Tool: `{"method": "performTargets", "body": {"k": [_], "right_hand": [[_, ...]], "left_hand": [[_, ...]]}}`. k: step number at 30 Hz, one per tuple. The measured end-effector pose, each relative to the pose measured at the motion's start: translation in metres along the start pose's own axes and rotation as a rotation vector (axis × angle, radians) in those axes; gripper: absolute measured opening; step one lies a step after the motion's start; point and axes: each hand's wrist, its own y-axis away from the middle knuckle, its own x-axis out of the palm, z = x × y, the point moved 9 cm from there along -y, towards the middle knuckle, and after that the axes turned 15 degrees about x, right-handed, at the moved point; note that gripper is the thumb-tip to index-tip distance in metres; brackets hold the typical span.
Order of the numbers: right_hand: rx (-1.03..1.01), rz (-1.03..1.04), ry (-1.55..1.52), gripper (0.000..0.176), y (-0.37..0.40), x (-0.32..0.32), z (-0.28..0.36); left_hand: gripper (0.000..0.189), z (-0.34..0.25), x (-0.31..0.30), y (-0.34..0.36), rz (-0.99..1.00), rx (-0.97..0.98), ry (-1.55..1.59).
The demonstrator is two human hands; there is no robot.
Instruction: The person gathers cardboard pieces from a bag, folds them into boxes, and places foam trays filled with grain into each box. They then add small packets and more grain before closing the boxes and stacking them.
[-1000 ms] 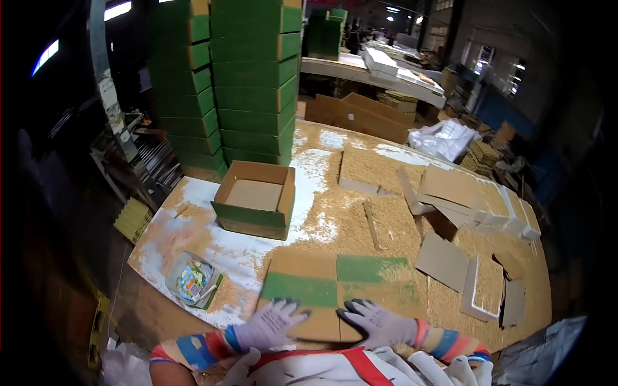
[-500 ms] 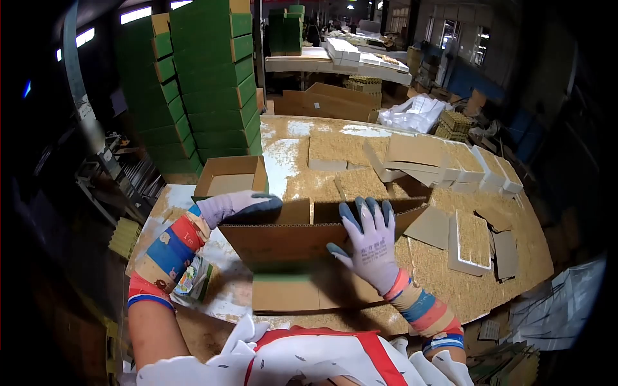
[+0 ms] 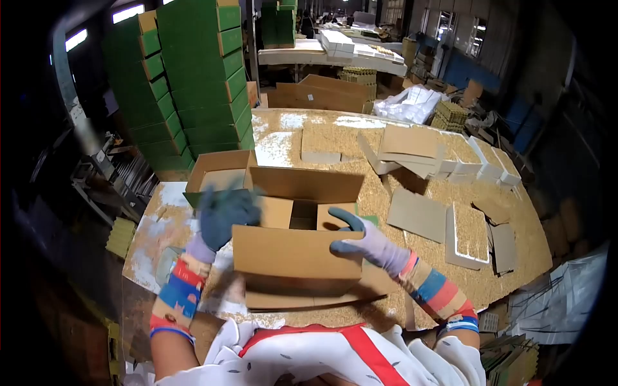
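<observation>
Dim bkgd w/ glare at upper-L windows (image 3: 127,13), table (image 3: 158,222) brighter, L hand (image 3: 228,212) blurred, edges warped & black.

No lettering can be made out on the open cardboard box (image 3: 297,257). On the red band of the left arm sleeve (image 3: 177,289), small pale marks are seen, too small to be read with certainty. On the brown cardboard sheet (image 3: 293,96) behind the table, a small white label (image 3: 311,97) is borne, its print illegible.

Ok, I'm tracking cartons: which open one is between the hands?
The nearer carton, its far flap standing, between left hand and right hand; the farther carton sits beside the green stacks.
</observation>
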Motion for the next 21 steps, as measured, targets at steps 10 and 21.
{"method": "performTargets", "body": {"k": [10,21], "right_hand": [[-0.348,-0.189,1.283,0.045,-0.021,0.021,0.051],[-0.105,-0.291,-0.052,0.080,-0.004,-0.054,-0.040]], "left_hand": [[0.120,-0.036,0.010,0.028,-0.191,0.535,-1.567],[0.044,-0.038,0.020,0.049,0.094,0.449,-1.807]]}}
